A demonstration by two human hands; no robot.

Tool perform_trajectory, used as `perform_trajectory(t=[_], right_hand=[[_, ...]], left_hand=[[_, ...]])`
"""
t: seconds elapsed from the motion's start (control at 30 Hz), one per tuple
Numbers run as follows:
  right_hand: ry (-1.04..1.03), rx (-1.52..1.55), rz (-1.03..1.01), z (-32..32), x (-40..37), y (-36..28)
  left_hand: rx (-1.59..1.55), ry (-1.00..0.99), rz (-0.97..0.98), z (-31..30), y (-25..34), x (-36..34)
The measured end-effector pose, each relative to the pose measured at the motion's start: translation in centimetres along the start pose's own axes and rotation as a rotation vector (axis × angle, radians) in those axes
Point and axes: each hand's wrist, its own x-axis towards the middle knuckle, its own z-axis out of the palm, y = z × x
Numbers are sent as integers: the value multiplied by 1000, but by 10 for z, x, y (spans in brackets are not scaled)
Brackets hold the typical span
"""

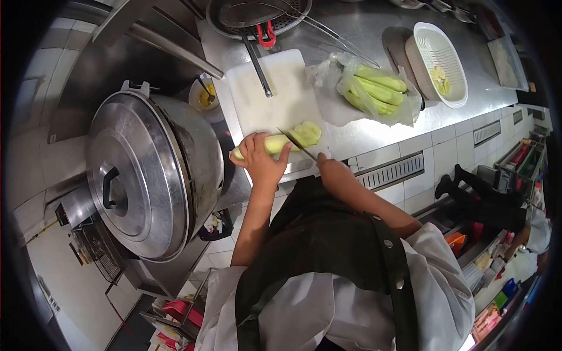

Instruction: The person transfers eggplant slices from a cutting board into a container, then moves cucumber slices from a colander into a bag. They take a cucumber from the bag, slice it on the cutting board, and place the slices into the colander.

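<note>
My left hand is wrapped over a pale green peeled cucumber, pressing it to the near edge of a white cutting board. In my right hand is a kitchen knife, its blade slanting across the cucumber's right end. Thin cucumber slices lie overlapped just right of the blade. The fingertips of my right hand are partly hidden around the handle. Farther right, a clear plastic bag holds several whole peeled cucumbers.
A large lidded metal pot stands close on the left. Behind the board are a strainer and a metal-handled utensil reaching over it. A white basket with some slices sits right. Another person stands at far right.
</note>
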Motion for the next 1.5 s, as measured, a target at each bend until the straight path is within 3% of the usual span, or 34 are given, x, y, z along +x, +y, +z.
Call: perform_trajectory(t=[0.07,0.1,0.2,0.6,0.8,0.9,1.0,1.1,1.4,1.5], right_hand=[[-24,140,-144,-8,8,12],[-38,208,-214,-13,10,14],[-15,121,4,-39,-18,-17],[-95,-10,53,-28,-36,-34],[-14,13,11,11,-5,-11],[-7,265,-199,4,4,7],[-20,180,0,-27,-20,-15],[-72,97,57,-44,-38,-33],[-116,-49,30,-30,-33,-29],[-22,26,-15,-3,-12,-18]], left_hand=[[-74,24,22,-7,-1,1],[78,40,-22,-16,5,2],[116,38,-65,-12,-7,1],[19,35,-98,-3,-12,0],[45,53,-44,-4,-11,0],[25,41,-55,-3,-11,-2],[-3,9,-51,-3,1,-5],[-2,11,-39,2,-4,-7],[1,0,-28,1,-2,-4],[-9,-3,-17,3,-4,-8]])
